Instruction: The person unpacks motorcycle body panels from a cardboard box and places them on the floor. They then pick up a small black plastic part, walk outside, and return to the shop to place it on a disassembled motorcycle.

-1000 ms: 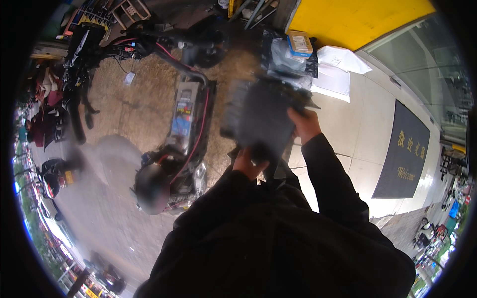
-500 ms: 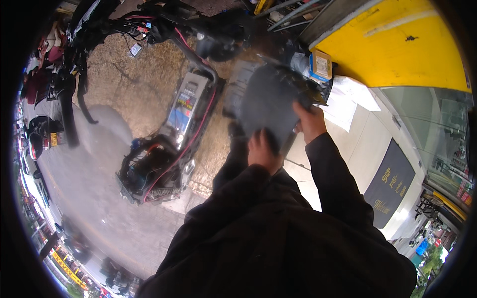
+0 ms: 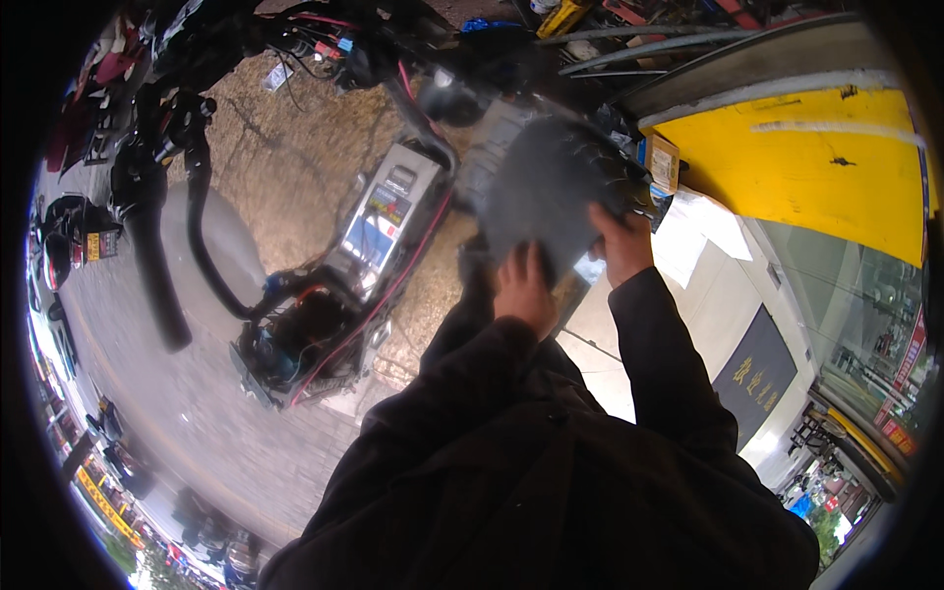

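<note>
Both my hands hold a broad dark grey panel (image 3: pixel 551 192), smooth on top with a rounded far edge and slightly blurred. My left hand (image 3: pixel 524 292) is at its near edge, fingers lying over the top and the thumb hidden. At the right edge, my right hand (image 3: pixel 623 242) grips with its thumb on the upper face and its other fingers mostly out of sight. To the left stands a partly stripped electric scooter, its silver-grey battery box (image 3: pixel 379 216) exposed and a red cable (image 3: pixel 408 251) running alongside.
Black handlebars (image 3: pixel 157 256) reach in at the left. Below the battery box is an open black frame section (image 3: pixel 305 320) with wiring. A yellow board (image 3: pixel 806 162), a small blue-and-brown carton (image 3: pixel 660 162) and white sheets (image 3: pixel 698 231) lie to the right, beyond them a dark doormat (image 3: pixel 755 374).
The surroundings have shifted in view, and the handlebars show larger and lower. The panel sits slightly farther right in the picture, still between both hands.
</note>
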Demonstrator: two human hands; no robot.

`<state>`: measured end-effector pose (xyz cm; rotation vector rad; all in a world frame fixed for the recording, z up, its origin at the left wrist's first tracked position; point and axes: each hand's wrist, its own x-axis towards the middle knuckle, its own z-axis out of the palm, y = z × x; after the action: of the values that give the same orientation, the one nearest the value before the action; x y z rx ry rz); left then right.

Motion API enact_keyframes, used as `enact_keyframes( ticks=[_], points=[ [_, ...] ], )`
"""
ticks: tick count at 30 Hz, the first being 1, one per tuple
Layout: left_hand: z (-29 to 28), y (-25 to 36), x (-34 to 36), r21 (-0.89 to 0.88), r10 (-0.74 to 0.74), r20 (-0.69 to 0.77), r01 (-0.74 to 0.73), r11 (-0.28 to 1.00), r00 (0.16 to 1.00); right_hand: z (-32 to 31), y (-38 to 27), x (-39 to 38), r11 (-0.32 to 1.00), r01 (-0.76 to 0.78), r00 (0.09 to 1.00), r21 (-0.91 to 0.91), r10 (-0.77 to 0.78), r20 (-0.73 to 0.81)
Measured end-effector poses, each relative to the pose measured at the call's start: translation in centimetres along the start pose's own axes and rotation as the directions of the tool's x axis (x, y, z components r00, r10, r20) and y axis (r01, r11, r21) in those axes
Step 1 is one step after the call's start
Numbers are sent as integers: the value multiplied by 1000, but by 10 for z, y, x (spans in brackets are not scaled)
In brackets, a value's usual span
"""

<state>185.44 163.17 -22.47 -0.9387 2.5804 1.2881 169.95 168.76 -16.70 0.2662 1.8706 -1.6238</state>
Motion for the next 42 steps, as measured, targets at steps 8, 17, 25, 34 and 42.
enact_keyframes(
  ticks=[8,17,25,34,42],
  points=[
    [-17,-3,11,-31,-36,23,37,999,999,16,-4,14,1000,-16,999,21,15,29],
    [-13,0,22,-46,-42,79,46,998,996,15,-3,24,999,-15,1000,-43,15,-16],
    [25,13,32,-10,-56,105,57,998,993,-15,3,48,997,-63,998,-46,62,-24],
    [95,11,73,66,-129,45,126,990,991,-72,54,117,987,-161,970,-22,163,179],
    [154,-25,106,-363,-383,99,392,846,918,-168,137,109,748,196,868,-634,168,467]
  ],
)
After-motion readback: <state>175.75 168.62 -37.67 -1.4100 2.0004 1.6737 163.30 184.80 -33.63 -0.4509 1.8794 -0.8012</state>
